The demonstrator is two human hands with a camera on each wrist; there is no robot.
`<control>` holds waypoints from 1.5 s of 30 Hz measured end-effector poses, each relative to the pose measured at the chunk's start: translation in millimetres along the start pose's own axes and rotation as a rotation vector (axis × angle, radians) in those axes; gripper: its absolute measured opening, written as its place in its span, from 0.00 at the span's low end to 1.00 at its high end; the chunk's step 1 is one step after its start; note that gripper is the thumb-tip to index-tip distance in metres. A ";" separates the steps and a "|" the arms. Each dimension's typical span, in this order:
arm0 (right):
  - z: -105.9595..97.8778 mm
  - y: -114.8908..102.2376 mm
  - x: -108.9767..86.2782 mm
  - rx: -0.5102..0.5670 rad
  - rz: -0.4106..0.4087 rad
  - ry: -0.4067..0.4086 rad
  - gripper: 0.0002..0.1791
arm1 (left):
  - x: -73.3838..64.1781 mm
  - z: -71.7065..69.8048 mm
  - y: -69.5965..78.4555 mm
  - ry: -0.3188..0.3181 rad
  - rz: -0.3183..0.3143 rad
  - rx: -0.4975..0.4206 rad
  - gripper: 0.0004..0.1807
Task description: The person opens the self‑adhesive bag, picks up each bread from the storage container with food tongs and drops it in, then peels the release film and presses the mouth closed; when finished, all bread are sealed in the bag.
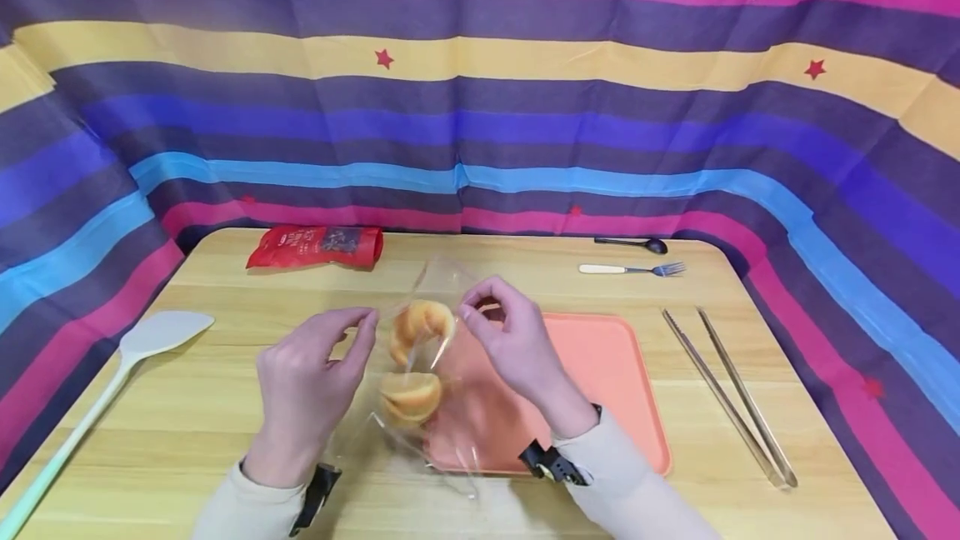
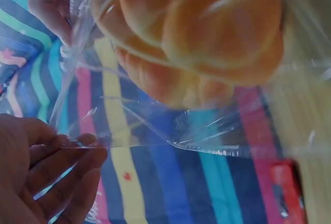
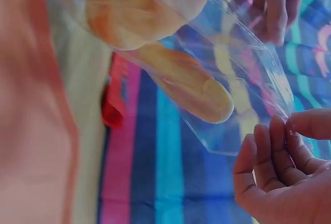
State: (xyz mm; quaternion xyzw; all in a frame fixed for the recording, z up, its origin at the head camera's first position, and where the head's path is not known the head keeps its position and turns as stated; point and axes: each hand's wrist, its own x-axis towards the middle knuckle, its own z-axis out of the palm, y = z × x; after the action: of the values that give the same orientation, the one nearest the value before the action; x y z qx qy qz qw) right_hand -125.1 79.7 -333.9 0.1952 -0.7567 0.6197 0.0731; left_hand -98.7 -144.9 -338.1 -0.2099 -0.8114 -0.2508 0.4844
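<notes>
Between my two hands a clear plastic bag (image 2: 150, 125) hangs over the table, with bread rolls inside. In the head view a curved, croissant-like roll (image 1: 422, 325) shows above a second roll (image 1: 411, 398). My left hand (image 1: 315, 386) pinches the bag's upper edge on the left side between thumb and fingers. On the opposite side, my right hand (image 1: 517, 344) pinches the same edge, as the right wrist view also shows. The bag's mouth is spread between the hands, and its lower part overlaps the left side of a pink tray (image 1: 600, 390).
A white spatula (image 1: 161, 333) with a pale green handle lies at the left. Toward the back is a red packet (image 1: 318, 247). Back right are a black spoon (image 1: 651, 246) and a fork (image 1: 637, 270). Metal tongs (image 1: 735, 398) lie right of the tray.
</notes>
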 end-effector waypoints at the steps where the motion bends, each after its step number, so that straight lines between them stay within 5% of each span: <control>1: -4.0 -3.0 0.5 -0.007 -0.015 0.009 0.02 | 2.0 0.4 4.2 0.015 0.011 -0.005 0.17; 9: -24.8 -14.8 -3.5 0.062 -0.089 0.091 0.02 | 13.6 9.9 36.1 0.121 0.124 -0.081 0.14; 15: -29.9 -13.5 -10.8 0.221 -0.201 0.153 0.01 | 15.3 18.4 52.7 0.145 0.146 -0.118 0.13; 23: -34.5 -15.5 -18.5 0.291 -0.331 0.196 0.02 | 13.1 27.3 60.5 0.188 0.161 -0.268 0.14; 29: -38.6 -15.3 -23.5 0.320 -0.338 0.207 0.09 | -2.2 37.5 45.0 0.070 0.039 -0.495 0.17; 34: -40.9 -14.5 -24.7 0.329 -0.334 0.208 0.10 | -10.7 42.5 34.7 -0.027 -0.220 -0.674 0.08; 38: -41.7 -15.0 -25.1 0.348 -0.338 0.211 0.08 | -7.6 40.5 38.3 -0.148 -0.416 -0.670 0.08; 41: -42.0 -16.2 -26.4 0.351 -0.322 0.213 0.09 | -9.9 46.2 35.8 -0.238 -0.438 -0.647 0.12; 45: -44.0 -17.1 -28.4 0.341 -0.290 0.210 0.07 | -19.3 61.3 23.7 -0.227 -0.306 -0.603 0.08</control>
State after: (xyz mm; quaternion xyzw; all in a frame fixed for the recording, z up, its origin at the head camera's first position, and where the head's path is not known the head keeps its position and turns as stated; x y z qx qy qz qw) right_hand -98.3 125.3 -318.6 0.2458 -0.5936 0.7383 0.2053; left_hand -118.1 -90.6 -375.3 -0.2458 -0.7717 -0.5238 0.2642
